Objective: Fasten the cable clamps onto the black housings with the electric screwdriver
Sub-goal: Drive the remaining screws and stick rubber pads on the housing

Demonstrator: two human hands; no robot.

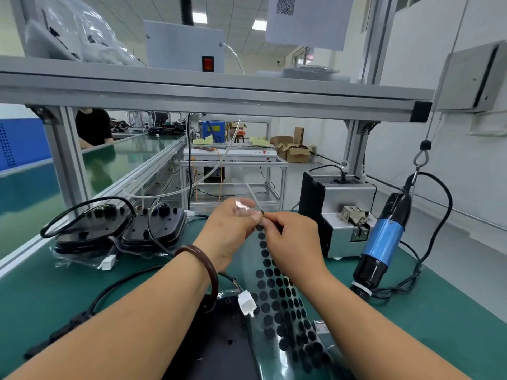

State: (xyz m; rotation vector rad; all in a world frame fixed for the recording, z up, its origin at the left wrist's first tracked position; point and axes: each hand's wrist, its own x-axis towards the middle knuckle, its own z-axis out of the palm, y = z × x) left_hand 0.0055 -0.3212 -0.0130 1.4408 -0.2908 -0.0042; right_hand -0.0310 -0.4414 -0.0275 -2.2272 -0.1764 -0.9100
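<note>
Both hands are raised over the middle of the green bench. My left hand (231,229) grips the top of a clear sheet of round black stickers (282,300), which hangs down toward me. My right hand (290,239) pinches a small black sticker at the sheet's top edge, beside my left fingertips. Beneath my forearms lies a black housing (219,349) with a black cable and a white connector (247,303). Two more black housings (120,229) with cables sit stacked at the left. The blue and black electric screwdriver (381,242) hangs on a cord at the right, untouched.
A grey and black screw feeder box (337,212) stands at the right behind my hands. An aluminium shelf frame (219,91) crosses overhead. A green conveyor (123,157) runs off to the left, where a person in black sits. Cardboard boxes stand far back.
</note>
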